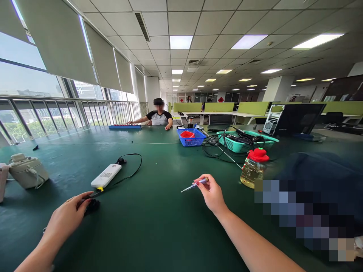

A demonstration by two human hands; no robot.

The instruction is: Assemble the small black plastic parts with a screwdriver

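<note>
Pinched in the fingers of my right hand [213, 193] is a small screwdriver [195, 184] with a see-through bluish handle, its thin metal shaft pointing left above the table. My left hand [66, 215] is closed at the left, thumb against fingers, on a slim dark thing with a yellow part [100, 189] at its far end; its kind is not clear. A black bunched object [92, 207] is beside those fingertips. Just beyond lies a flat white oblong device [107, 175] with grey print, and a thin black cord [138, 166] loops to its right.
On the green table [153, 234] stand a red-lidded jar [253, 170], a teal basket of cables [235, 145], a blue basket [191, 140] and a pale bottle [28, 172]. A person [159, 115] sits at the far edge by a blue tray [124, 127]. Dark cloth lies right.
</note>
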